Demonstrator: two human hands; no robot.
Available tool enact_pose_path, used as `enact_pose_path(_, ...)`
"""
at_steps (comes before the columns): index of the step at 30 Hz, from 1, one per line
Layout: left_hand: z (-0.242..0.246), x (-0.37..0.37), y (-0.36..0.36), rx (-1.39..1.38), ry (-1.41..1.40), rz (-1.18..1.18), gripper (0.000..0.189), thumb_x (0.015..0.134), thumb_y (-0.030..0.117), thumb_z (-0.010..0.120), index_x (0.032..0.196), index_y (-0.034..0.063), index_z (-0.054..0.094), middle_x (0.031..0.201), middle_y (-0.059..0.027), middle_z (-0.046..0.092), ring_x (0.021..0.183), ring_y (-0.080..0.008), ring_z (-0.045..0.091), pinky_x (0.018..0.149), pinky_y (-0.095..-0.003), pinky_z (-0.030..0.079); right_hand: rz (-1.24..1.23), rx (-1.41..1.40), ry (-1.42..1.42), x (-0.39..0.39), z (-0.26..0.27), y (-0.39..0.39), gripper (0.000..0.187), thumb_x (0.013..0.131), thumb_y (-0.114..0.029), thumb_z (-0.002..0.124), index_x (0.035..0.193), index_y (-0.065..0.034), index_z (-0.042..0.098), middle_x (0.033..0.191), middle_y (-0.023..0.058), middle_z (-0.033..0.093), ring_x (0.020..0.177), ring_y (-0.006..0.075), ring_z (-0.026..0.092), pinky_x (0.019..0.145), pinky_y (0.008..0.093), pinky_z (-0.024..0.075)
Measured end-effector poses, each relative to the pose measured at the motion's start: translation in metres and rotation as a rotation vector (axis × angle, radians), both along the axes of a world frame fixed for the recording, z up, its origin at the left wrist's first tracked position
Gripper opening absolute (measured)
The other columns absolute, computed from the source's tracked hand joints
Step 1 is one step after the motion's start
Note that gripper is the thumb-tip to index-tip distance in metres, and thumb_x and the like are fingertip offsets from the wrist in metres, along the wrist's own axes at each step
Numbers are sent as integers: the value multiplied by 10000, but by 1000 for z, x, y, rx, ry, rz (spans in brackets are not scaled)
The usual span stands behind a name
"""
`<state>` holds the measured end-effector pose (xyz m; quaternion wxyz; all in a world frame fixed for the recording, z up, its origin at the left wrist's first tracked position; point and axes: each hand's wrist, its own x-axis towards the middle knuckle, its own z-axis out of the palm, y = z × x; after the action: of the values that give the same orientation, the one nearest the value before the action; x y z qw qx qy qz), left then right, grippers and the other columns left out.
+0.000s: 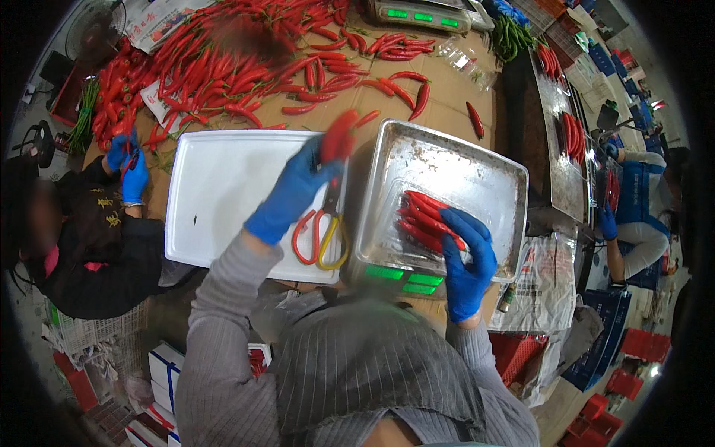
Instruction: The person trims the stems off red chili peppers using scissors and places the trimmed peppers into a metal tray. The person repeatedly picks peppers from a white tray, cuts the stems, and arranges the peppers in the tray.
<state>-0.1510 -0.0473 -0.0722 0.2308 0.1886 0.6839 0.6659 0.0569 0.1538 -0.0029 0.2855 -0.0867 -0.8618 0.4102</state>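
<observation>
My left hand (296, 190), in a blue glove, grips a small bunch of red chili peppers (338, 137), blurred, above the right edge of a white foam lid (223, 184). Scissors (317, 240) with one red and one yellow handle lie under it on the lid's right side. My right hand (472, 257), also gloved in blue, curls its fingers and thumb around the ends of several red chili peppers (424, 220). Those peppers lie side by side in a clear plastic tray (394, 209). The tray rests in the metal pan (503, 179) of a digital scale (405, 279) with lit green displays.
A large heap of red chili peppers (223, 72) covers the far left of the cardboard-covered table (452, 106). A second scale (422, 17) and green peppers (509, 39) sit at the back. Co-workers' gloved hands appear left (134, 179) and right (607, 223). Packed peppers (572, 137) lie on a machine.
</observation>
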Motion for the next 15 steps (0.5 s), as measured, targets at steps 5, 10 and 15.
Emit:
enact_pose_path(5,36,80,-21,132,-249,-266,495,876,22,608,1334,5,421,1225,-77,559,1085,-169,554,965,-305,434,265,-478,-148,-27,9,-29,766,705,13,750,1389,-80,420,1373,117,460,1090,180,563,881,282,487)
enact_pose_path(10,52,99,-33,155,-359,-222,517,862,71,653,1325,-4,436,1238,-104,566,1134,-198,543,1001,-325,417,524,-74,-161,-35,6,-34,648,715,25,726,1310,-89,497,1256,127,526,1073,260,565,929,338,468)
enact_pose_path(15,53,107,-45,220,-253,-114,435,835,64,678,1229,-29,518,1236,-161,573,1167,-251,539,1016,-386,428,257,-840,-123,-15,0,-48,416,759,53,689,1152,-20,575,1222,105,568,1126,205,544,983,327,428)
